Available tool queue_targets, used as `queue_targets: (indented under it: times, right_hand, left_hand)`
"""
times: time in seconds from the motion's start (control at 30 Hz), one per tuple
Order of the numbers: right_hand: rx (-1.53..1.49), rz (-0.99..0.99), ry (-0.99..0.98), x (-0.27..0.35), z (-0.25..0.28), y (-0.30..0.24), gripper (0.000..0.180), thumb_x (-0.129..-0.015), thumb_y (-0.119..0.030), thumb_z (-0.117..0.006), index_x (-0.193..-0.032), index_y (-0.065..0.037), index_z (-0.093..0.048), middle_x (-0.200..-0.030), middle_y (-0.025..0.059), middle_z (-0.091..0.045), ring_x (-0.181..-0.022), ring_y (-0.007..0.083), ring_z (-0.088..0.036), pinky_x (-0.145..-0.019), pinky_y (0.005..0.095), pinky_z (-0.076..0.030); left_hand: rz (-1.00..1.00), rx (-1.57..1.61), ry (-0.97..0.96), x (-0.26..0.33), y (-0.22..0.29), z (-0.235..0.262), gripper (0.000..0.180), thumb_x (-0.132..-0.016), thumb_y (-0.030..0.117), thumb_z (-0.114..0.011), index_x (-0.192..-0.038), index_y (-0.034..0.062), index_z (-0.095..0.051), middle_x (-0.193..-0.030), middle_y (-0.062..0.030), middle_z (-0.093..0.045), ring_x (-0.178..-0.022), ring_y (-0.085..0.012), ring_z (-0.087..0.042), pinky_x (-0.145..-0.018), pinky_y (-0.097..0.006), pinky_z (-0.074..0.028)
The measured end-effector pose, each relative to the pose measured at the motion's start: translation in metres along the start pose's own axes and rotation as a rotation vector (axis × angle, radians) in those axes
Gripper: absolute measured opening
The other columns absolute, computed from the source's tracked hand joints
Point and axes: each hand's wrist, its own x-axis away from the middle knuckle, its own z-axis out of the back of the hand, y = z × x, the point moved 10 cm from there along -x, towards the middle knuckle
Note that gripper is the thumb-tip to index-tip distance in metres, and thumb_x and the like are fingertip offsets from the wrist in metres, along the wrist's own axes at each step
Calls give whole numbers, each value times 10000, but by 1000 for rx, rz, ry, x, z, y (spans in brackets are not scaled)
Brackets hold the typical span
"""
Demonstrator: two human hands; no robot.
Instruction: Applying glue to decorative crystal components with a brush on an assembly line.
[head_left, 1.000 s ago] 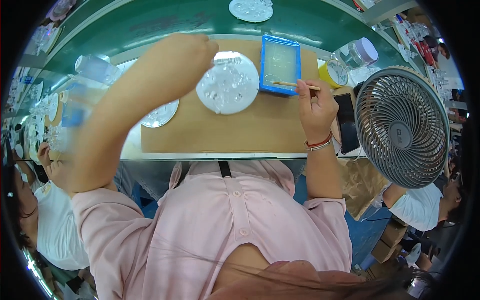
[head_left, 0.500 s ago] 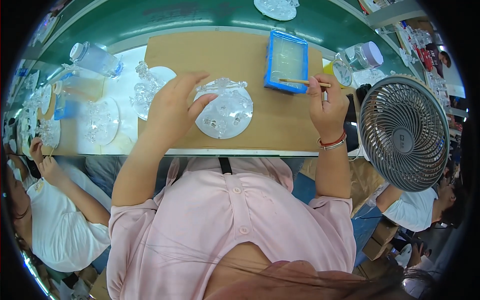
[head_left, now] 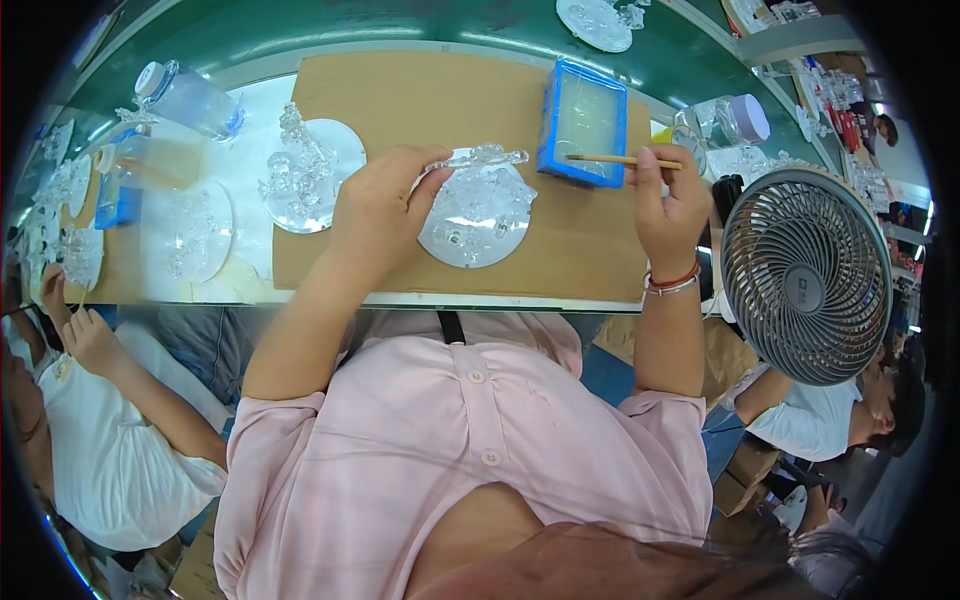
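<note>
My left hand (head_left: 390, 205) pinches one end of a long clear plastic piece (head_left: 488, 156) between thumb and fingers. The piece lies level above the far edge of a round white plate (head_left: 470, 252), which carries several small clear parts. In my right hand (head_left: 670, 205) is a thin wooden stick (head_left: 625, 160), closed between thumb and fingers. Its far end is over a blue-rimmed rectangular tray (head_left: 546, 130) with a pale, see-through surface; whether it touches cannot be made out. Left of my left hand, another white plate (head_left: 345, 150) bears a heap of clear parts.
Brown cardboard (head_left: 400, 90) covers the worktop. A grey fan (head_left: 805, 285) stands close to my right forearm. A lilac-capped jar (head_left: 735, 120) is behind it, and a white-capped bottle (head_left: 195, 105) lies far left. A co-worker's hand (head_left: 90, 340) works at the left.
My left hand has moved right and closed on the long clear piece, lifting it off the plate. My right hand still holds the stick at the tray. The whole view has shifted slightly.
</note>
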Motion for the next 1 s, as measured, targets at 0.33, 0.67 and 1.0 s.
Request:
queue_targets:
  times: [0.33,0.67,1.0]
  right_hand:
    - [-333,-42,316,34,41,15,94,-947,-72,-514,-963,20,-504,-770,130,-623,-608,131,-589,-580,247,-492]
    - [-306,70,-34,115,-11,-43,90,-926,-83,-507,-965,-3,-496,-815,212,-632,-658,246,-626,-603,330,-510]
    - [-1,437,-153,104,-61,-83,211,-770,-15,-660,-947,-14,-545,-902,148,-638,-676,274,-603,-557,320,-476]
  left_hand:
    - [200,175,-73,11,-29,-8,220,-796,110,-709,-1008,62,-670,-927,-96,-683,-841,-217,-672,-701,-301,-525]
    - [107,204,-15,10,-27,-10,203,-819,70,-689,-1020,60,-678,-935,-82,-694,-822,-180,-664,-723,-260,-507]
    - [117,201,-21,12,-28,-11,192,-833,61,-684,-1024,39,-682,-937,-61,-700,-824,-131,-650,-733,-235,-497]
